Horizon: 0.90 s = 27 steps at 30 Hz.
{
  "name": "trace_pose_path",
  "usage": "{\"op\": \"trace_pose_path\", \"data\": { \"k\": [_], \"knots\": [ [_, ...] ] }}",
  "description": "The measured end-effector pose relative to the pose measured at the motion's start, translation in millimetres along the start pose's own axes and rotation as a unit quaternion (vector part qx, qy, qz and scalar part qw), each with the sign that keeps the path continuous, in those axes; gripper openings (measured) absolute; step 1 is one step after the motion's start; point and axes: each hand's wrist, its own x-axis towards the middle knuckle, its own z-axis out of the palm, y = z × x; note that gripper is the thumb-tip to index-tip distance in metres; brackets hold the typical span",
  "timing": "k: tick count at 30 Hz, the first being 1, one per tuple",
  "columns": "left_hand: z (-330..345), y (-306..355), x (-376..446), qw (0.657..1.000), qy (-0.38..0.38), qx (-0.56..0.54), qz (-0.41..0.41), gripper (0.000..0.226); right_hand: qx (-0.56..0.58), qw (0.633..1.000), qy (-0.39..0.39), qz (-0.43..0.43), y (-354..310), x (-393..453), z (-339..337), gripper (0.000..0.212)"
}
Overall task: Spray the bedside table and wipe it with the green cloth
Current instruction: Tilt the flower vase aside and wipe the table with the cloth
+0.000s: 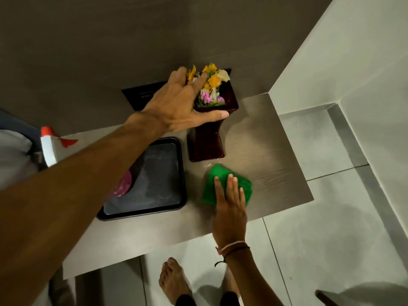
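Pressing flat with fingers extended, the right hand lay on the green cloth, which rested on the tabletop just in front of a dark red vase. That hand gripped nothing; its palm simply held the cloth down, and thin bracelets circled the wrist. The left hand reached across and curled around the vase's rim, thumb along the front edge and fingers among the flowers of yellow, white and pink. The vase stood upright near the back wall. Just to its left sat a black tray with a pink round object partly hidden under the left forearm. Further left, at the tabletop's edge, stood a spray bottle with a white head and red trigger. A faint wet sheen showed on the wood between vase and cloth. Below, bare feet stood on the pale tiled floor.
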Motion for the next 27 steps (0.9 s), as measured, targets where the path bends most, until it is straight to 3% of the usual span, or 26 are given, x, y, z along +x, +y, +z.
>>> {"op": "trace_pose_path", "data": {
  "k": [2,4,11,15,17,20,22,24,25,27],
  "knots": [
    [-5,-3,2,1.0,-0.004,0.003,-0.003,0.123,-0.007,0.999,0.019,0.045,6,7,-2,0.071],
    [-7,-4,5,1.0,-0.009,0.001,-0.009,0.127,-0.018,0.999,0.024,0.033,6,23,-3,0.068],
    [4,0,8,1.0,0.019,-0.006,0.002,0.118,-0.006,0.972,-0.129,-0.197,-3,64,-4,0.077],
    [4,2,9,1.0,0.019,-0.019,0.001,0.118,0.067,0.958,-0.166,-0.226,14,54,-25,0.052],
    [8,6,7,0.999,0.028,-0.016,0.007,0.119,0.108,0.961,-0.177,-0.183,21,44,-36,0.041],
    [20,15,0,0.998,0.058,0.005,0.02,0.122,0.253,0.946,-0.199,-0.043,35,26,-49,0.038],
    [29,20,-6,0.996,0.082,0.031,0.035,0.125,0.404,0.899,-0.16,0.048,41,14,-63,0.038],
    [37,25,-13,0.992,0.101,0.06,0.041,0.126,0.536,0.823,-0.109,0.149,46,10,-76,0.045],
    [40,28,-16,0.991,0.11,0.071,0.038,0.126,0.578,0.785,-0.092,0.2,47,10,-81,0.05],
    [40,31,-21,0.99,0.129,0.054,0.029,0.128,0.607,0.751,-0.078,0.249,48,17,-88,0.045]
  ]
}}
